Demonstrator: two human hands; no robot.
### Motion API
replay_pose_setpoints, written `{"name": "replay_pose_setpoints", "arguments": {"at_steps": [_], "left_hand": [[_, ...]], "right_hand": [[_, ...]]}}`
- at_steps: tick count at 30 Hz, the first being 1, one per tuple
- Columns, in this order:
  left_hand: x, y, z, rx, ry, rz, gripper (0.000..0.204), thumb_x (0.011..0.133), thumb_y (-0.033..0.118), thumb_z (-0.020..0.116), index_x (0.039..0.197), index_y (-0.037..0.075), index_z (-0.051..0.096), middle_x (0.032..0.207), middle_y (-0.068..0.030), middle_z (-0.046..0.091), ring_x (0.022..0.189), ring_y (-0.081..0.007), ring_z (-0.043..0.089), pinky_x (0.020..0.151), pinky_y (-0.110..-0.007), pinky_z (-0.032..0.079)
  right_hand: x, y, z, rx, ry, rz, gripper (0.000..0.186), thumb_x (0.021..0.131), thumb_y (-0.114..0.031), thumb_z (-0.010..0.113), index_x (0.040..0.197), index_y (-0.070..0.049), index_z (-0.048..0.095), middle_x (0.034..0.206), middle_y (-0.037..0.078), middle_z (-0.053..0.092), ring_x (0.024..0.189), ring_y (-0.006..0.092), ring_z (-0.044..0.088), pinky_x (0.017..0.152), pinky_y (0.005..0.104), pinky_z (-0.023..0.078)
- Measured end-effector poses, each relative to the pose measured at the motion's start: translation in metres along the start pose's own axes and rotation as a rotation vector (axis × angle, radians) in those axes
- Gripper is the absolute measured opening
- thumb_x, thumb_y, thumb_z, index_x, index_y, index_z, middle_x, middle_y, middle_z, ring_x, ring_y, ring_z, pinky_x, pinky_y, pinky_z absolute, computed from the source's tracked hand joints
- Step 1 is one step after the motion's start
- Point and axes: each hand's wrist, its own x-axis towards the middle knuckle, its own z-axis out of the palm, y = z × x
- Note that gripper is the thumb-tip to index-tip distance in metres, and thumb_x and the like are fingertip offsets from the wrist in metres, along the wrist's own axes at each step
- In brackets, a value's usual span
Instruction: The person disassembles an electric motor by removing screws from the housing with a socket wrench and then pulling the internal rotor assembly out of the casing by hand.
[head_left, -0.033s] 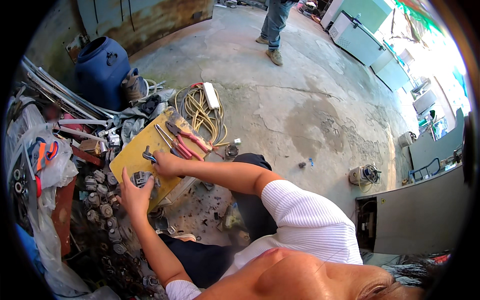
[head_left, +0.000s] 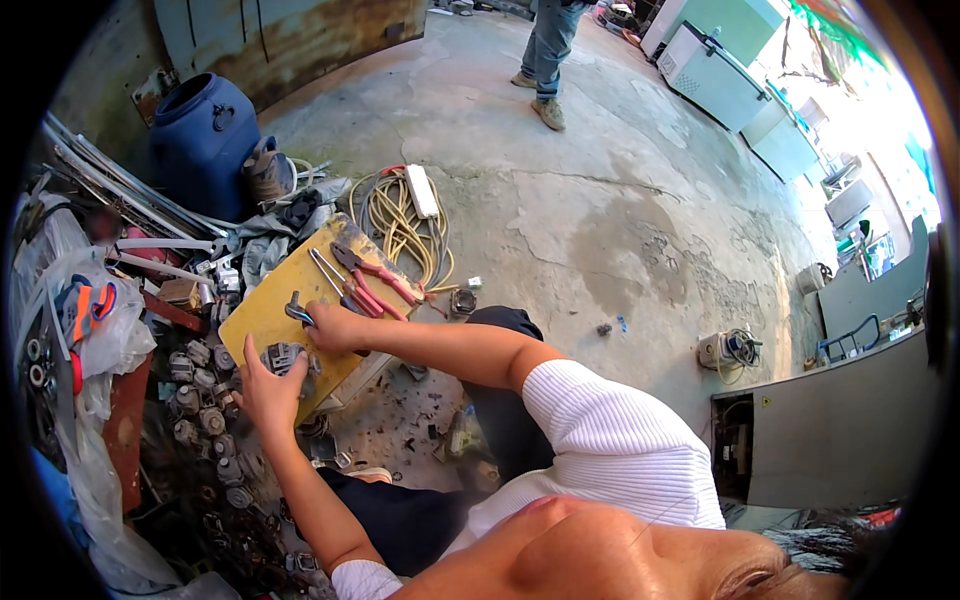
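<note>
My left hand (head_left: 270,395) is at the near left of a yellow board (head_left: 262,300), thumb and fingers around a small grey motor-like part (head_left: 283,357) that rests there. Just beyond it, my right hand (head_left: 333,328) is closed on a hammer (head_left: 295,308), whose metal head sticks out to the left of the fist. Most of the handle is hidden in the fist. Red-handled pliers (head_left: 372,270) and a second slim pair of pliers (head_left: 335,280) lie at the board's far right.
Several similar grey parts (head_left: 205,400) are heaped left of the board. Beyond lie a coiled yellow cable (head_left: 400,225), a white power strip (head_left: 422,192) and a blue barrel (head_left: 205,145). A person (head_left: 550,60) stands on the far floor. Plastic bags (head_left: 110,340) crowd the left.
</note>
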Motion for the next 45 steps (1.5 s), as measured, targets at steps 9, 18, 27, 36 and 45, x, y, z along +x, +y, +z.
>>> {"name": "replay_pose_setpoints", "arguments": {"at_steps": [9,18,27,36,45], "left_hand": [[0.000,-0.002,0.001,-0.045,0.063,0.059,0.088,0.071,0.046,0.074,0.147,0.021,0.035,0.130,-0.0183,0.056,0.124,-0.0350,0.051,0.112,-0.060,0.021],[0.002,-0.013,0.003,-0.475,0.292,0.052,0.075,0.076,0.037,0.075,0.142,0.017,0.044,0.125,-0.0192,0.060,0.113,-0.0355,0.058,0.096,-0.043,0.044],[0.017,-0.013,0.023,-0.698,0.435,0.024,0.072,0.080,0.035,0.076,0.142,0.015,0.044,0.133,-0.0173,0.051,0.115,-0.0301,0.055,0.094,-0.041,0.046],[0.028,-0.008,0.051,-0.767,0.596,0.165,0.074,0.084,0.031,0.074,0.144,0.009,0.037,0.139,-0.0190,0.045,0.120,-0.0323,0.051,0.097,-0.041,0.046],[0.020,-0.011,0.049,-0.861,0.492,0.129,0.074,0.082,0.029,0.075,0.145,0.013,0.037,0.132,-0.0224,0.050,0.117,-0.0335,0.053,0.095,-0.043,0.047]], "right_hand": [[-0.003,-0.002,-0.003,0.005,-0.021,0.011,0.028,0.088,-0.021,0.058,0.102,0.003,0.056,0.098,0.027,0.063,0.097,0.0409,0.062,0.085,0.0463,0.049],[-0.011,-0.009,-0.017,0.037,-0.065,0.065,0.029,0.088,-0.023,0.058,0.102,0.002,0.057,0.100,0.026,0.064,0.095,0.0406,0.063,0.085,0.0460,0.049],[-0.008,-0.005,-0.015,0.042,-0.024,0.044,0.029,0.090,-0.024,0.058,0.102,0.003,0.056,0.098,0.025,0.065,0.097,0.0394,0.062,0.086,0.0457,0.048],[-0.003,-0.005,-0.017,0.209,-0.054,0.121,0.030,0.085,-0.022,0.060,0.099,0.004,0.061,0.098,0.028,0.065,0.095,0.0412,0.063,0.084,0.0462,0.049],[0.001,0.000,-0.013,0.227,-0.061,0.083,0.028,0.086,-0.021,0.060,0.099,0.003,0.060,0.093,0.026,0.066,0.092,0.0393,0.065,0.081,0.0453,0.050]]}}
